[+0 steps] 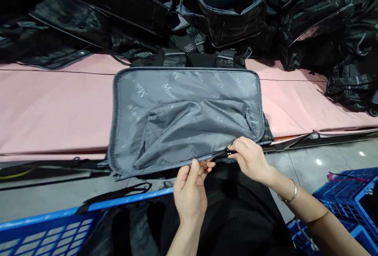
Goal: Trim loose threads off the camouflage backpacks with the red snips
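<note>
A backpack flap with a grey lining (168,130), printed with repeated lettering, lies spread before me with its piped edge towards me. My left hand (191,189) pinches the near edge between thumb and fingers, close to its middle. Just to the right, my right hand (248,157) is closed around a small dark tool (226,152), which looks like thread snips. Its tip points left along the edge, close to my left fingertips. My fingers partly hide the tool, so its exact shape is unclear. Dark straps (174,58) show beyond the flap's far edge.
Dark camouflage backpacks (236,23) are heaped along the back of the pink-covered table (53,110). A blue basket (47,224) with dark cloth stands at the lower left, and blue crates (339,193) stand on the tiled floor at right.
</note>
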`<action>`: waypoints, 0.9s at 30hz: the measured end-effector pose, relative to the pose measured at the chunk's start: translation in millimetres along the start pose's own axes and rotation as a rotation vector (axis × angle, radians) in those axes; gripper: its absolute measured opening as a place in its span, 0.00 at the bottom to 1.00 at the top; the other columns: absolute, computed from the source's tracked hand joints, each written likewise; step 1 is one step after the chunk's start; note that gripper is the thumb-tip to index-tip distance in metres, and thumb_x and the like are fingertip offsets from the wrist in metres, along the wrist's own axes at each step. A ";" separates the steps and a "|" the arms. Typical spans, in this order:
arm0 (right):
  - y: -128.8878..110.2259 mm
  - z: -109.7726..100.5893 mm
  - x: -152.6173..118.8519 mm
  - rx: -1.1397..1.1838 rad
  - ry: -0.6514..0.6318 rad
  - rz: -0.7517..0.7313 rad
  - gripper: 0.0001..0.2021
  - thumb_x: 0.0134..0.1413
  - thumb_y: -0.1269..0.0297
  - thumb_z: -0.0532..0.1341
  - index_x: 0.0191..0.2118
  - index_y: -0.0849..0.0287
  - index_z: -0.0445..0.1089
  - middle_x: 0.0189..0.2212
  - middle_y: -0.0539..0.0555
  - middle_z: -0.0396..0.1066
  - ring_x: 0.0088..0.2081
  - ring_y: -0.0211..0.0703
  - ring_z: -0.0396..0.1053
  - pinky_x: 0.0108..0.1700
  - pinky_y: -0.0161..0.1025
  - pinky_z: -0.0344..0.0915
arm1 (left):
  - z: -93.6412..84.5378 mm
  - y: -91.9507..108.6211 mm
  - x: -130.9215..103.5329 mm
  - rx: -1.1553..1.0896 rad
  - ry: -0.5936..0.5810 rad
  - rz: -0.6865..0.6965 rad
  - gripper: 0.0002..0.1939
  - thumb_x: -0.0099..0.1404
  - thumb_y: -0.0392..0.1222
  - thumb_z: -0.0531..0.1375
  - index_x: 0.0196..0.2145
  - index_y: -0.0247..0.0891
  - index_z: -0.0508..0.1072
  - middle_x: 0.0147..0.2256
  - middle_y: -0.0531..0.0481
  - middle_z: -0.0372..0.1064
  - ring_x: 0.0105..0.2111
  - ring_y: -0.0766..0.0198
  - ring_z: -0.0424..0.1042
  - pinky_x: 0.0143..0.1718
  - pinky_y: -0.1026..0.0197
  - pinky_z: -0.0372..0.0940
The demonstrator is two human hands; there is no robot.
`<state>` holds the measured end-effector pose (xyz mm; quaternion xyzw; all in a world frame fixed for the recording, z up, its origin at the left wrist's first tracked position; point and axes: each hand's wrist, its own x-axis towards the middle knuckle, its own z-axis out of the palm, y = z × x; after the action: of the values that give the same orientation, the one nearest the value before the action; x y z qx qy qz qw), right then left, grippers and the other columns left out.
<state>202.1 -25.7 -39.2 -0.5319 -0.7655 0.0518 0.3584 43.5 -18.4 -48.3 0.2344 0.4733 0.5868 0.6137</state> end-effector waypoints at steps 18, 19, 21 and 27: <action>-9.4 3.8 17.4 -0.083 -0.085 -0.088 0.06 0.61 0.66 0.53 0.36 0.60 0.65 0.33 0.53 0.65 0.34 0.37 0.62 0.35 0.34 0.57 | -6.7 -4.8 5.1 -0.002 -0.048 0.050 0.19 0.46 0.50 0.68 0.27 0.31 0.70 0.25 0.49 0.69 0.26 0.65 0.69 0.32 0.61 0.65; -8.8 4.7 17.3 -0.080 -0.075 -0.095 0.06 0.61 0.66 0.53 0.36 0.60 0.65 0.33 0.53 0.65 0.34 0.37 0.62 0.35 0.34 0.57 | -6.6 -4.7 5.1 -0.001 -0.047 0.051 0.19 0.46 0.50 0.68 0.26 0.31 0.70 0.25 0.49 0.69 0.25 0.66 0.69 0.32 0.61 0.65; -7.3 6.8 17.0 -0.073 -0.049 -0.109 0.06 0.61 0.66 0.53 0.36 0.60 0.64 0.32 0.52 0.65 0.34 0.37 0.62 0.34 0.35 0.57 | -6.1 -4.2 5.0 0.000 -0.044 0.047 0.20 0.45 0.51 0.69 0.26 0.31 0.70 0.25 0.48 0.69 0.25 0.66 0.68 0.32 0.62 0.65; -4.7 9.3 15.6 -0.037 -0.026 -0.123 0.06 0.61 0.68 0.52 0.37 0.61 0.64 0.33 0.53 0.66 0.35 0.38 0.62 0.36 0.35 0.58 | -5.3 -2.9 4.8 0.000 -0.048 0.031 0.20 0.44 0.51 0.69 0.25 0.32 0.70 0.26 0.47 0.70 0.25 0.66 0.68 0.31 0.62 0.64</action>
<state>190.1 -11.6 -36.2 -0.4896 -0.8022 0.0223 0.3410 39.8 -15.9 -54.5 0.2557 0.4547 0.5907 0.6156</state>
